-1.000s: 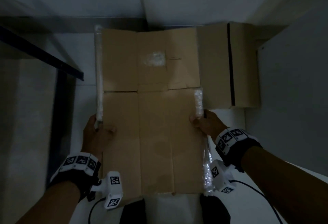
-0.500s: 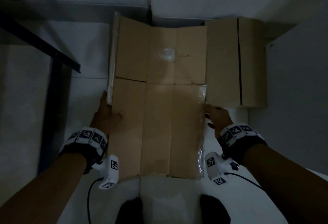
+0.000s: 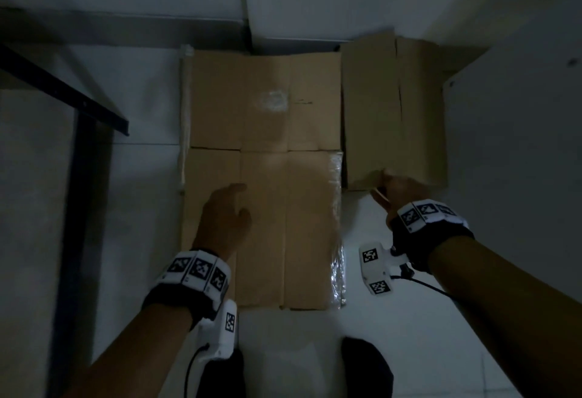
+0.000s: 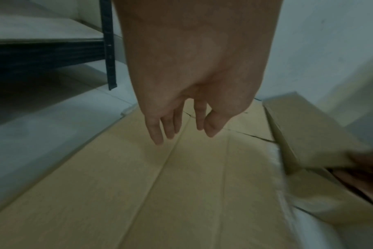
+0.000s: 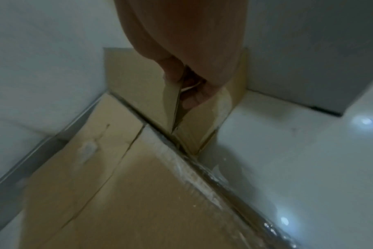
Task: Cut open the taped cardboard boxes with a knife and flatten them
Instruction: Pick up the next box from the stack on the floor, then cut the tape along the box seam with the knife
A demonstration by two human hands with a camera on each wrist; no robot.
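A flattened cardboard box (image 3: 267,177) lies on the white floor in front of me, with clear tape along its right edge (image 3: 336,240) and left edge. My left hand (image 3: 225,208) hovers just above its near left part, fingers (image 4: 160,131) straight and relaxed, holding nothing. Beside it on the right stands a second cardboard box (image 3: 393,107), unflattened, with a slit along its top. My right hand (image 3: 396,188) grips this box's near flap (image 5: 170,101), thumb on one side and fingers curled on the other. No knife shows in any view.
A dark metal shelf frame (image 3: 78,107) stands at the left. White walls close the far side, and a white panel (image 3: 510,145) rises at the right. My dark shoes (image 3: 365,366) are at the bottom edge. Bare floor (image 3: 409,334) lies near right.
Both hands let go of the flattened box, which now lies on the floor. My left hand moved onto its middle; my right hand reached right and took hold of the second box's flap.
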